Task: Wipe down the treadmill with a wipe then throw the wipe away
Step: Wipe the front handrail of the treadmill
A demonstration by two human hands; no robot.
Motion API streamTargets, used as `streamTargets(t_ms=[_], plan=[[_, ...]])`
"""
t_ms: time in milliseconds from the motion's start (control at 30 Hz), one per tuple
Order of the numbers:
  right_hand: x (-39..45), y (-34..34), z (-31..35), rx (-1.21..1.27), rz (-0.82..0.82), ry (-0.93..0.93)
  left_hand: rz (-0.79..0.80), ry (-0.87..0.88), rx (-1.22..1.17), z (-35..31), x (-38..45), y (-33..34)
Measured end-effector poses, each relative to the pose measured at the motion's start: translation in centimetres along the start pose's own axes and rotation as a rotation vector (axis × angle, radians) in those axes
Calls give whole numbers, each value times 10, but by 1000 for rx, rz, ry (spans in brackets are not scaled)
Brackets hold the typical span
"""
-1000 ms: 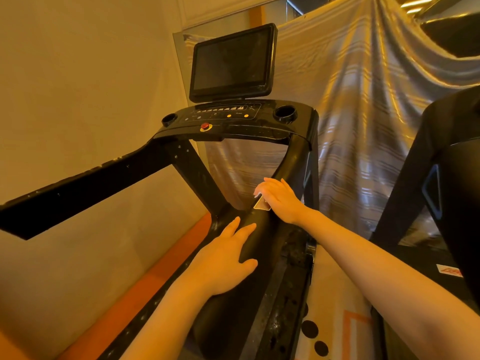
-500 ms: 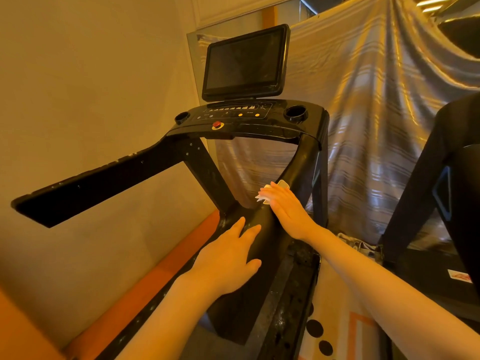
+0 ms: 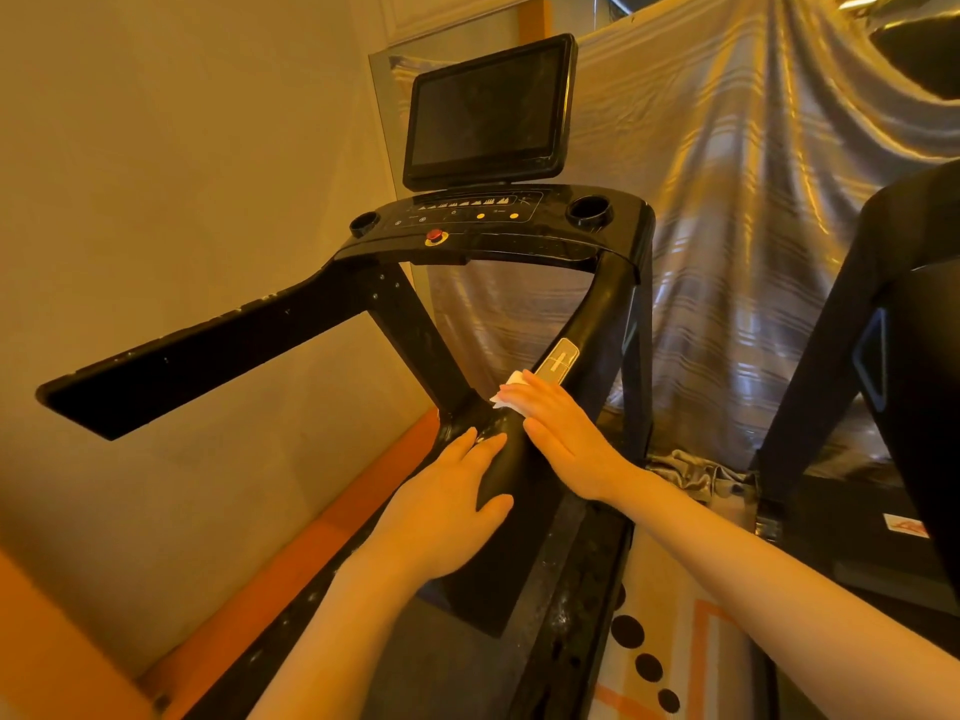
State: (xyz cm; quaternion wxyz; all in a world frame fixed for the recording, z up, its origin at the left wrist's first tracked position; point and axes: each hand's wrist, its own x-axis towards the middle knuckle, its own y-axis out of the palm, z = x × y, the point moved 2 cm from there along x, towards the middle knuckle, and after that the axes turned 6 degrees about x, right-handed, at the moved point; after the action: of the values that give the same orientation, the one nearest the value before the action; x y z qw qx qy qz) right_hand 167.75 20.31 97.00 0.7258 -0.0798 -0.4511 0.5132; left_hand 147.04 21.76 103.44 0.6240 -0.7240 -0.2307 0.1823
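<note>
The white wipe (image 3: 506, 394) lies on the treadmill's (image 3: 597, 314) right handrail, pressed flat under the straight fingers of my right hand (image 3: 563, 433). My left hand (image 3: 447, 511) rests open on the same rail, just below, holding nothing. The console screen (image 3: 488, 109) stands above.

The treadmill (image 3: 519, 236) stands with a wall (image 3: 156, 148) to its left and a draped sheet (image 3: 727, 200) behind it; its screen (image 3: 488, 109) sits on the far console, 1 cup holder (image 3: 588, 210) to the right. On the right handrail (image 3: 582, 356), the right hand (image 3: 561, 433) lies on a wipe (image 3: 506, 394), the left hand (image 3: 441, 511) nearer. A second machine (image 3: 909, 356) stands to the right.
</note>
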Motion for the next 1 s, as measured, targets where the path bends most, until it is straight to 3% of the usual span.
streamTargets(t_ms=[167,300,400,567,667,1000], plan=[[2,-10,2,-20,72,16,1,0,7,1,0,1],[9,-27,1,20,11,38,-10,-2,13,1,0,3],[19,-43,-16,-85,2,56,-8,-3,18,0,0,2],[27,-59,-58,-258,121,144,-57,9,114,-7,6,-5],[31,-57,-68,-290,188,148,-99,-14,165,-17,25,-9],[32,-50,-86,-211,130,77,-31,-129,344,-48,107,-1]])
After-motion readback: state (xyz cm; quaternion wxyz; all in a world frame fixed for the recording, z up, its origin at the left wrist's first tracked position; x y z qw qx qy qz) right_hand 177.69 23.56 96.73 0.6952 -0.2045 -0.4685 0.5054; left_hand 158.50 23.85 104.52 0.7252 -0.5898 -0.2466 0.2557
